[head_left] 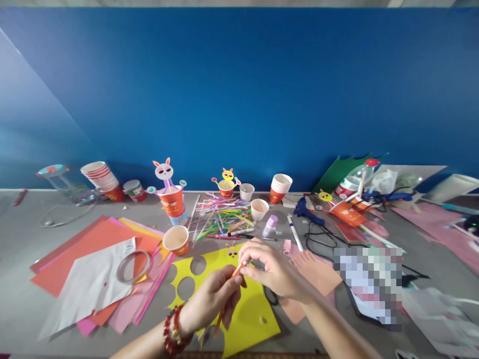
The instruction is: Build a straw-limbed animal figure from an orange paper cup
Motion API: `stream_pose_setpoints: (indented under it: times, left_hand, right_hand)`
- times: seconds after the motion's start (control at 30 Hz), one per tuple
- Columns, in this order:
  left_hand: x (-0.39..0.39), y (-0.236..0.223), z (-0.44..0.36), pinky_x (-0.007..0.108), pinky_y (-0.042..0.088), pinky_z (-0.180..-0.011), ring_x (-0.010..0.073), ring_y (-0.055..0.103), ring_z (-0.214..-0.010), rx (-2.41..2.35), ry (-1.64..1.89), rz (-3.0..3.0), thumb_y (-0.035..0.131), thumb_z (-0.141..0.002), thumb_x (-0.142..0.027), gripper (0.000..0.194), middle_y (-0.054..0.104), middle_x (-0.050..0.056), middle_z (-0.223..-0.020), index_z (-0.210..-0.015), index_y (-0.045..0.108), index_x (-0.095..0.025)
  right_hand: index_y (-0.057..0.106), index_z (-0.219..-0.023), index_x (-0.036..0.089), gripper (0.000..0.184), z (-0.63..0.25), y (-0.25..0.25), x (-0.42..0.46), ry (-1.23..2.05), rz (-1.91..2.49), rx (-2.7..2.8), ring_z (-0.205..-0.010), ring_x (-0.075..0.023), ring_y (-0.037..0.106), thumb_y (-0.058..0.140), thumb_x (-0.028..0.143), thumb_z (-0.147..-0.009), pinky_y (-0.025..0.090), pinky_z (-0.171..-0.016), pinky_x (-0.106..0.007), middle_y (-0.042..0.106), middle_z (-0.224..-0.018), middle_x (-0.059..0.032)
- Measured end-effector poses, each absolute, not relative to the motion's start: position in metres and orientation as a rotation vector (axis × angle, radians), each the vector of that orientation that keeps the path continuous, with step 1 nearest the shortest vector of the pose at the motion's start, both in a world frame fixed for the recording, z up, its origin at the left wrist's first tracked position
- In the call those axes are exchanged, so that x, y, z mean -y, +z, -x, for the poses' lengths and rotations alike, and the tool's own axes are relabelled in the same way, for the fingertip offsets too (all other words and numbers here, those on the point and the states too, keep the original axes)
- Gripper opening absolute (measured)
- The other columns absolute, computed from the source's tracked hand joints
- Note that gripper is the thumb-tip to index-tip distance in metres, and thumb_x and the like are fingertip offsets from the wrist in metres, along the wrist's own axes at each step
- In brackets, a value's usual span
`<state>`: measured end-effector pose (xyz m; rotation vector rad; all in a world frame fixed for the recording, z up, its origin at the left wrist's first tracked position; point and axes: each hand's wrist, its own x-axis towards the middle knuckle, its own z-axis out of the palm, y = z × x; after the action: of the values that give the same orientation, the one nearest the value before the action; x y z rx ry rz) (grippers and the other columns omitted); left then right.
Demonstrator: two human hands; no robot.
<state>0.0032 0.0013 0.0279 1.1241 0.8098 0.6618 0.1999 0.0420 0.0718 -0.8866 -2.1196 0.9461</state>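
Observation:
My left hand [213,299], with a red bead bracelet at the wrist, is closed round an orange straw [237,270] that runs down through the fist. My right hand [271,269] pinches the straw's upper end with thumb and fingers. Both hands hover above a yellow paper sheet [247,314] with round holes cut in it. A small pink bunny cut-out [232,250] lies on that sheet just beyond the hands.
A stack of coloured paper [97,249] with a tape ring [132,267] lies at left. Paper cups [176,240], bunny-topped cups [171,197], a pile of coloured straws [220,214], a blue glue gun [305,210] with black cable and a marker [295,233] crowd the table's far side.

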Motion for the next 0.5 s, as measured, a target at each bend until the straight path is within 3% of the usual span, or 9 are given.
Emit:
stream_pose_setpoints:
  times: [0.17,0.5]
  left_hand:
    - [-0.0014,0.0296,-0.0058,0.013,0.032,-0.03,0.0058,0.048,-0.031,-0.873,0.668,-1.153,0.048,-0.09,-0.065,0.05,0.052,-0.006,-0.055,-0.088,0.054,-0.016]
    - [-0.0042,0.0292,-0.0058,0.017,0.039,-0.034,0.0025,0.03,-0.03,-0.732,0.739,-0.994,0.054,-0.091,-0.057,0.044,0.041,-0.01,-0.049,-0.089,0.059,-0.014]
  right_hand:
    - [0.062,-0.08,0.02,0.01,-0.1972,0.0727,-0.0433,0.957,0.903,2.124,-0.096,-0.0203,0.061,0.067,0.016,-0.088,0.047,-0.086,-0.033,0.068,-0.093,-0.0031]
    - [0.067,-0.092,0.021,0.011,-0.2034,0.0792,-0.0416,0.984,0.927,2.107,-0.104,-0.0231,0.061,0.07,0.014,-0.084,0.047,-0.093,-0.036,0.066,-0.104,-0.0055]
